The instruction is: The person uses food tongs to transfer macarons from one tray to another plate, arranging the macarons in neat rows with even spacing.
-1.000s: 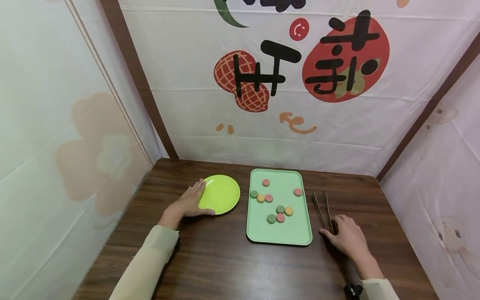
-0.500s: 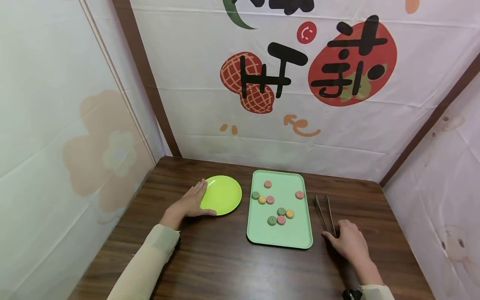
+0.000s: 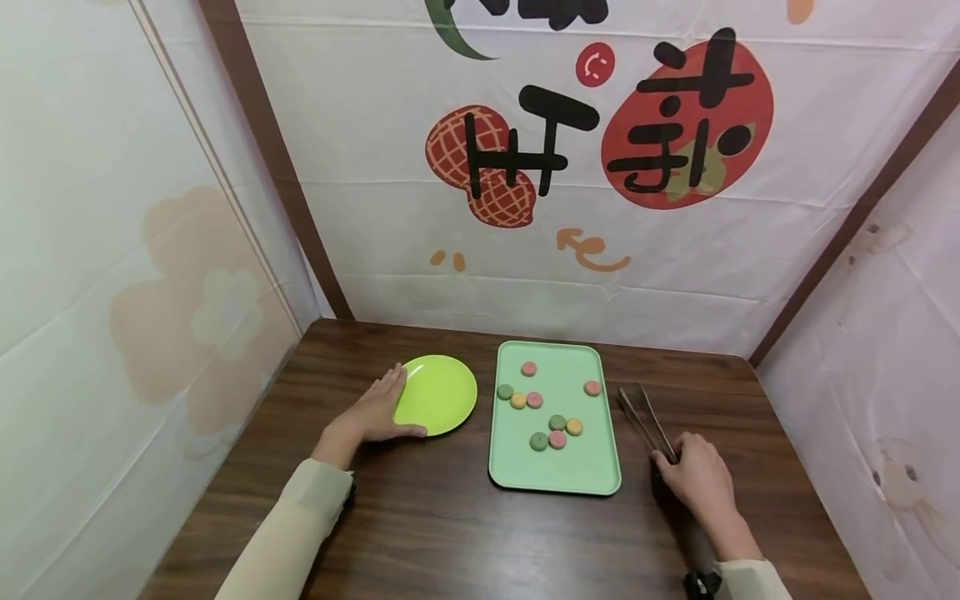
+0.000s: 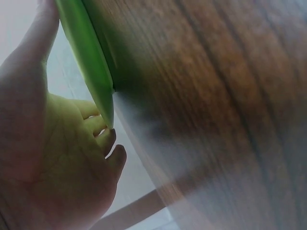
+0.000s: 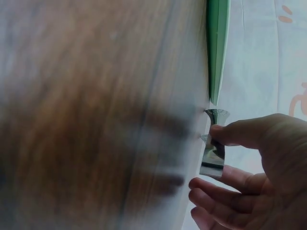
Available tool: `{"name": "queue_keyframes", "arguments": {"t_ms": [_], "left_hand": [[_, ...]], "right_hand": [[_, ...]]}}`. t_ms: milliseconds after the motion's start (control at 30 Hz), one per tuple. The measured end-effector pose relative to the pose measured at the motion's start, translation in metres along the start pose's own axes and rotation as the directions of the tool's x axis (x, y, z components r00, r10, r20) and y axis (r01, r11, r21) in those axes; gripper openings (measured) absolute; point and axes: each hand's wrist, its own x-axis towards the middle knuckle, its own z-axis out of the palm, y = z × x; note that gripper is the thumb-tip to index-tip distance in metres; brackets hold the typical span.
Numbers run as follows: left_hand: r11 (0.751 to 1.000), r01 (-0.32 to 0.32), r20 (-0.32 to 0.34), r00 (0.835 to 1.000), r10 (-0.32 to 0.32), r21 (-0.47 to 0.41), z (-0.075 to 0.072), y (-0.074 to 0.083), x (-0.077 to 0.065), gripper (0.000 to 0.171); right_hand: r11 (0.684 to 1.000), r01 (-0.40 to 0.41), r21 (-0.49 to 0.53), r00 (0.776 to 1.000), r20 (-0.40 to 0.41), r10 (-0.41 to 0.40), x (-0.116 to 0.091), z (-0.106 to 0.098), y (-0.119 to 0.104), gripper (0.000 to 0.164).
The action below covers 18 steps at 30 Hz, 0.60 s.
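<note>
Pinching the tongs point(image 5: 212, 155) by their near end with my right hand point(image 3: 697, 477), seemingly so their spread tips face far, right of the tray point(image 3: 555, 475) of biscuits point(image 3: 557, 439), I rest my straight-fingered left hand point(image 3: 377, 412) against the plate's point(image 3: 437, 396) left rim, perhaps steadying it.

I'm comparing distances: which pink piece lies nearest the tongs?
The lone pink piece by the right edge of the tray, towards the tongs; the other three pink pieces lie farther left.

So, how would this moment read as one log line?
left hand: at plate rim; right hand: pinching tongs; tray: between plate and tongs, holding small discs
</note>
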Motion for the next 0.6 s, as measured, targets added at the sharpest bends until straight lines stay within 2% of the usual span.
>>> {"name": "queue_keyframes", "arguments": {"t_ms": [233, 467, 600], "left_hand": [[1.000, 0.017, 0.006, 1.000, -0.017, -0.015, 0.001, 0.003, -0.004, 0.136], [0.999, 0.034, 0.013, 0.999, -0.034, 0.002, 0.003, 0.005, -0.003, 0.136], [0.999, 0.042, 0.006, 0.999, -0.042, 0.000, 0.003, 0.007, -0.002, 0.135]], "right_hand": [[0.995, -0.077, 0.058, 0.997, 0.025, 0.076, 0.003, -0.005, 0.001, 0.038], [0.990, -0.058, 0.129, 0.998, 0.011, 0.057, 0.007, -0.002, 0.006, 0.036], [0.986, -0.038, 0.163, 0.999, 0.000, 0.038, 0.011, -0.002, 0.008, 0.044]]}}
